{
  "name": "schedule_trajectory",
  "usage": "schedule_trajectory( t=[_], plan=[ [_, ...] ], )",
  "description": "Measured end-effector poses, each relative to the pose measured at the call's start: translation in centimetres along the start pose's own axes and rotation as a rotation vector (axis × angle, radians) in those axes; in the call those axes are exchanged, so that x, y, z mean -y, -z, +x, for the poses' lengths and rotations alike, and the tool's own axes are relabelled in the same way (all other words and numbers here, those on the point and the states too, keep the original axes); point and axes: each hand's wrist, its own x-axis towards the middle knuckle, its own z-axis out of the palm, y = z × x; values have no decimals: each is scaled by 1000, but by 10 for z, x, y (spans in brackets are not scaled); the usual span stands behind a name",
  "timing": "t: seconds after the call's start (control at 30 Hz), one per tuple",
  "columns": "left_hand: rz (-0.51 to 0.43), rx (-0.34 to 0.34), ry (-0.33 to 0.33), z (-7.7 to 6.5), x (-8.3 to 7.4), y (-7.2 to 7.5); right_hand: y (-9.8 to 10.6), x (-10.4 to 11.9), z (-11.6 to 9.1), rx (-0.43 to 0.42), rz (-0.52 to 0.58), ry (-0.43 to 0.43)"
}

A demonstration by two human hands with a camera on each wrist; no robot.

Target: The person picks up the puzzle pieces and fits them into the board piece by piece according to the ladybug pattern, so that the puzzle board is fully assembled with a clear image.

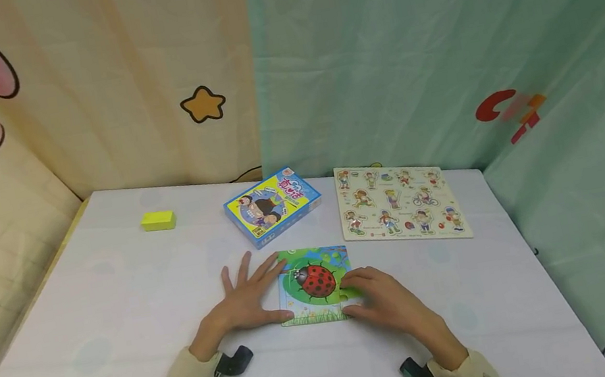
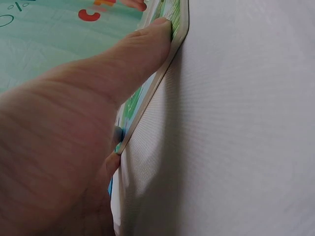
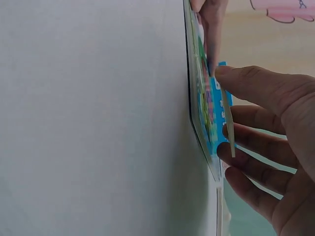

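Observation:
A square ladybug jigsaw puzzle (image 1: 313,307) lies on the white table in front of the person. Spread fingers of the left hand (image 1: 245,301) rest along its left side; in the left wrist view the thumb (image 2: 145,51) presses the board near a corner. At the puzzle's right side, the right hand (image 1: 390,300) pinches a thin puzzle piece (image 3: 228,120) between thumb and fingertips, seen edge-on in the right wrist view. That piece is tilted above the board, and its green face partly shows from the head view.
Behind the puzzle lies a blue and yellow card box (image 1: 273,206). To the right of the box is a wooden peg board (image 1: 401,202) with cartoon figures. A small yellow block (image 1: 158,221) sits at the back left. Printed curtains hang behind the table (image 1: 117,299).

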Motion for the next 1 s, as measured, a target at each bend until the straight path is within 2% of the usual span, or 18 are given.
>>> schedule_trajectory(
  t=[0.3, 0.5, 0.6, 0.83, 1.0],
  plan=[
    [-8, 3, -5, -2, -1, 3, -9, 8, 11, 75, -30, -30],
    [4, -7, -2, -1, -2, 2, -9, 11, 13, 91, -25, -9],
    [-1, -10, -5, -2, -2, 2, -10, 13, 16, 100, -29, -33],
    [-11, -13, -8, -3, 0, 2, -11, 18, 18, 87, 14, -110],
    [-21, -11, -19, -2, 1, 1, -11, 20, 18, 63, 6, -133]
  ],
)
